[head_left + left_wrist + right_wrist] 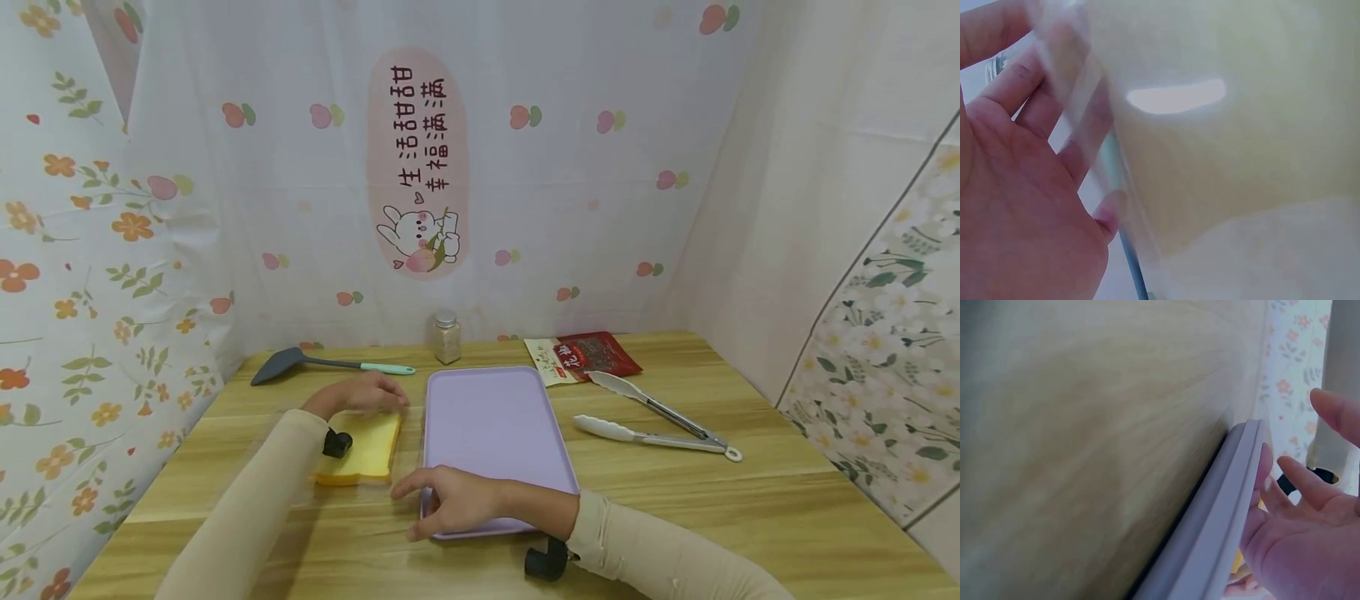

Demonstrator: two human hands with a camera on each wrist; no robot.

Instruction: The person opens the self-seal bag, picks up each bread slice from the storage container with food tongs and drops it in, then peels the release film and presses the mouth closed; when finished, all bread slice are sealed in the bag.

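The left hand (pixel 363 393) arches over the far end of a yellow slice of bread (pixel 360 454), its fingers bent; they meet the edge of a clear sheet (pixel 1241 144), but whether they pinch it I cannot tell. The right hand (pixel 461 500) has thumb and forefinger parted wide, nothing visible between them, over the near-left corner of a lilac tray (pixel 498 433).

Taking that tray as the dial's centre, with the person at six, the bread lies at nine. A spatula (pixel 330 362) sits at ten, a lidded jar (pixel 447 340) at eleven, red-and-cream packaging (pixel 588 357) between one and two, white-tipped tongs (pixel 675 442) near three. All of it shares one wood-grain table (pixel 637 508). Printed curtains (pixel 592 208) hang behind, a rabbit drawing (pixel 418 237) toward eleven, with flowered cloth on both sides.

The left wrist view brings out the sheet's bright glare and the left palm — the head view shows only the back of that hand. The right wrist view shows the tray's rim edge-on, the right palm beyond it.

The left fingertips blur behind the sheet, whose faint edges run around the bread — under or over it, I can't say. Both sleeves (pixel 255 492) are cut off by the head view's lower edge.
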